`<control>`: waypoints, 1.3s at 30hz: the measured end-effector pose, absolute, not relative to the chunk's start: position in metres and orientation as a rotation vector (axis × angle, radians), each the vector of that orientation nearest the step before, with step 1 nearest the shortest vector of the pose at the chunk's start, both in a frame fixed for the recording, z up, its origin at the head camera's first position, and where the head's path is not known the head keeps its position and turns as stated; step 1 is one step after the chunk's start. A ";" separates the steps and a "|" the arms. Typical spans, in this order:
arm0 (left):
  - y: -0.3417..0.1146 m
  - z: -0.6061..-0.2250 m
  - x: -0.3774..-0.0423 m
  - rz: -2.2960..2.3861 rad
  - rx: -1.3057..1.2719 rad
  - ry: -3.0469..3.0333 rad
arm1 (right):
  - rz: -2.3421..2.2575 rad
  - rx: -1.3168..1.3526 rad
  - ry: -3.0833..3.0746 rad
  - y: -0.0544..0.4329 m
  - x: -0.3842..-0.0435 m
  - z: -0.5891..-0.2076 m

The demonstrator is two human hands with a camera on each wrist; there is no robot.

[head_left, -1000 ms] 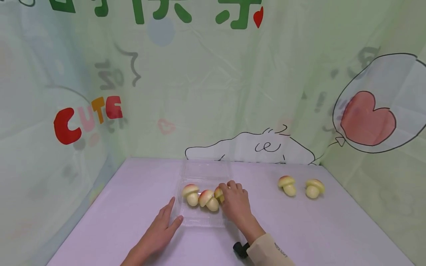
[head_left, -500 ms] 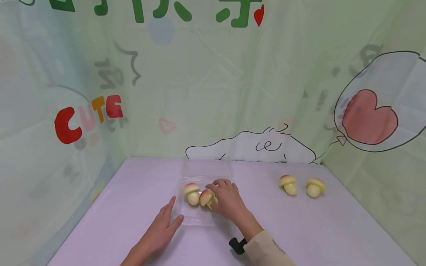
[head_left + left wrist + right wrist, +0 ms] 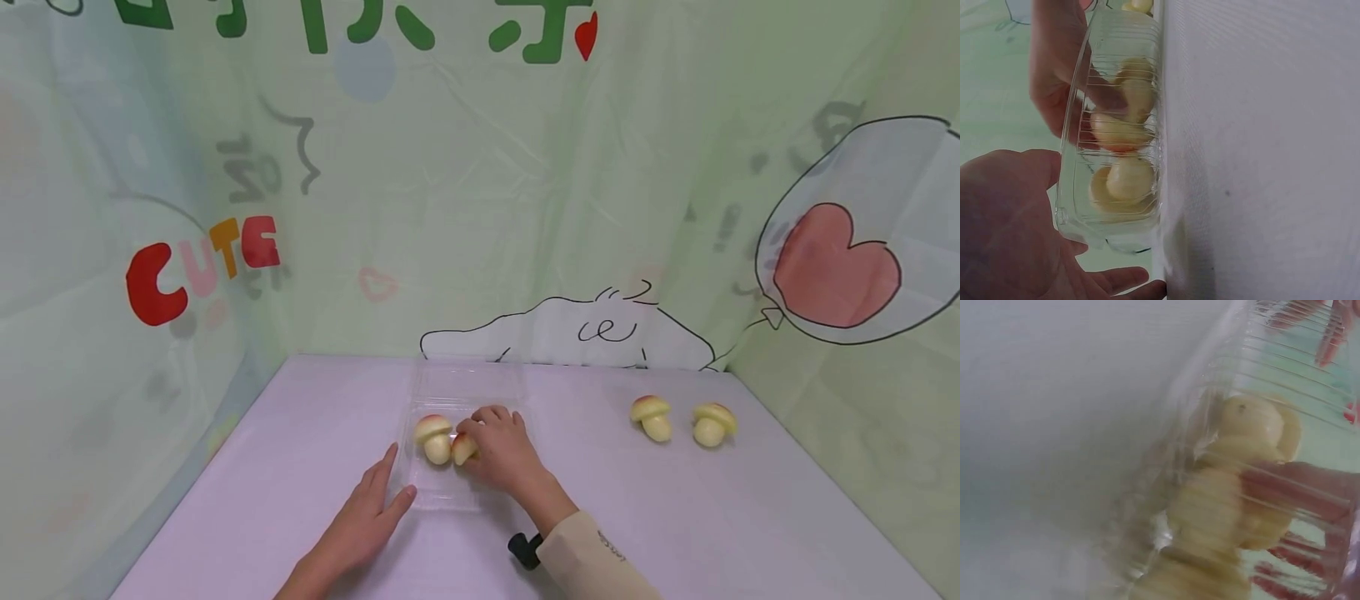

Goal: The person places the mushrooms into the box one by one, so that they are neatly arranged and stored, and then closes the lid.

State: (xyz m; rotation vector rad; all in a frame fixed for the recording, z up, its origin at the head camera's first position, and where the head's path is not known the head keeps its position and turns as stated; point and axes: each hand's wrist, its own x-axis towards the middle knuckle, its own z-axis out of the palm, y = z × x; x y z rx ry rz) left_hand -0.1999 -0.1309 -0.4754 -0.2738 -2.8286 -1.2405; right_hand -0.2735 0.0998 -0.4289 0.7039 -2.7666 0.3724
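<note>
Mid mushroom [image 3: 463, 450] in clear box [image 3: 442, 500], R hand [image 3: 498, 450] pinching it; 2nd mushroom [image 3: 435, 442] just beside, twd box's L edge. L hand [image 3: 367, 508] at that edge, fingers straight, thumb apart. 2 more mushrooms [image 3: 712, 427] nr table's [image 3: 315, 433] far R corner

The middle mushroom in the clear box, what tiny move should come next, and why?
I'd guess the right hand should gently let go of the middle mushroom: it's already inside the clear box, next to another mushroom, and two more mushrooms lie outside on the table.
</note>
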 end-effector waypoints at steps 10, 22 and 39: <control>-0.130 -0.475 -0.199 -1.233 -0.277 -2.825 | 0.355 0.623 -2.758 0.098 -0.274 -0.427; -0.129 -0.476 -0.200 -1.227 -0.269 -2.835 | 0.313 0.456 -2.770 0.092 -0.281 -0.433; -0.129 -0.477 -0.202 -1.202 -0.261 -2.842 | 0.372 0.403 -2.795 0.090 -0.284 -0.435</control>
